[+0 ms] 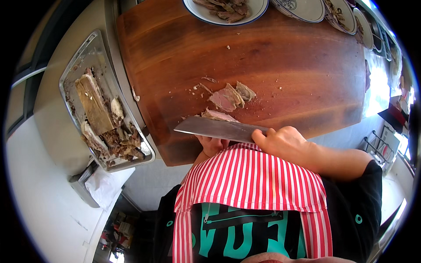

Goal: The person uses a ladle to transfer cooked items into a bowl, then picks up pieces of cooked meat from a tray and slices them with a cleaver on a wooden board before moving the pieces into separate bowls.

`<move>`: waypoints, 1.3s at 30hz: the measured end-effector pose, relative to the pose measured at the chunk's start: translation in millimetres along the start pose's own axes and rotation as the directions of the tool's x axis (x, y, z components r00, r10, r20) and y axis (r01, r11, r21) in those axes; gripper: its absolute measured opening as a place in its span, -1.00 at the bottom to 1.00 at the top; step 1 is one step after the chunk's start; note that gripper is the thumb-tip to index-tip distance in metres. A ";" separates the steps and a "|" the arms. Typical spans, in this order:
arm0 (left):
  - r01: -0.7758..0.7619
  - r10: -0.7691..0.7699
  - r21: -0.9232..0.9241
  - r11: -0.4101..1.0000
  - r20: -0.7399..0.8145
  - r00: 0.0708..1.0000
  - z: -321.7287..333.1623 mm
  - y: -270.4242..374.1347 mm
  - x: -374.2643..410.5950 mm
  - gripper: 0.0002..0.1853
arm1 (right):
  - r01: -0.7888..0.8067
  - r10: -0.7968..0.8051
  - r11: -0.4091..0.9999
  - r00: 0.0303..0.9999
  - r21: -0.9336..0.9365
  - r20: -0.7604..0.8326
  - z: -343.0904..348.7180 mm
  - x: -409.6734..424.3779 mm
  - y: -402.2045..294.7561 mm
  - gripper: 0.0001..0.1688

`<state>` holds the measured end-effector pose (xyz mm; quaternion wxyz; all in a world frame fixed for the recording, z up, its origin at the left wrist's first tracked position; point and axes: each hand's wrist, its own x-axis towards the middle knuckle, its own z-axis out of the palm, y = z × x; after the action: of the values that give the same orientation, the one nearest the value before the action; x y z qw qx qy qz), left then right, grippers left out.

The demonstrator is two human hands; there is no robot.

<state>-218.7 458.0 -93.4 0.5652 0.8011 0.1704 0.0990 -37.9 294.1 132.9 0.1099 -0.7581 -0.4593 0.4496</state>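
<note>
A broad-bladed Chinese cleaver [217,129] is in my right hand [284,143], its blade pointing left across the near part of a wooden cutting board [296,69]. Just beyond the blade lies a piece of cooked meat [218,115], partly covered by it. My left hand [212,145] is low behind the blade at the board's near edge; its fingertips are hidden, so I cannot tell whether it presses on the meat. Farther in, cut meat slices [227,98] with pink faces lie beside a smaller piece [245,91], among scattered crumbs.
On the left, a metal tray [149,157] holds a large flat brown piece [93,102] and meat scraps [123,144]. A blue-rimmed bowl of meat [227,22] stands at the far edge, with several patterned bowls [304,10] to its right.
</note>
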 end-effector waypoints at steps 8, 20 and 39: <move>-0.420 0.471 0.426 0.801 -0.016 0.882 -11.3 45.9 26.7 -0.68 | 0.076 -0.076 0.997 0.992 -0.004 -0.103 31.0 77.5 19.2 -0.68; -0.401 0.421 0.372 0.837 0.030 0.906 -12.8 46.7 22.3 -0.71 | 0.055 -0.077 0.967 0.994 -0.247 -0.083 -9.1 0.1 -10.1 -0.81; -0.482 0.532 0.357 0.800 -0.052 0.845 -13.0 34.0 21.8 -0.72 | 0.071 -0.083 0.993 0.988 -0.089 -0.130 19.1 93.4 12.9 -0.67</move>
<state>-197.7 467.4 -57.8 0.3609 0.8907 0.0054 0.2763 -28.9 356.5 60.3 0.1256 -0.7721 -0.4985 0.3737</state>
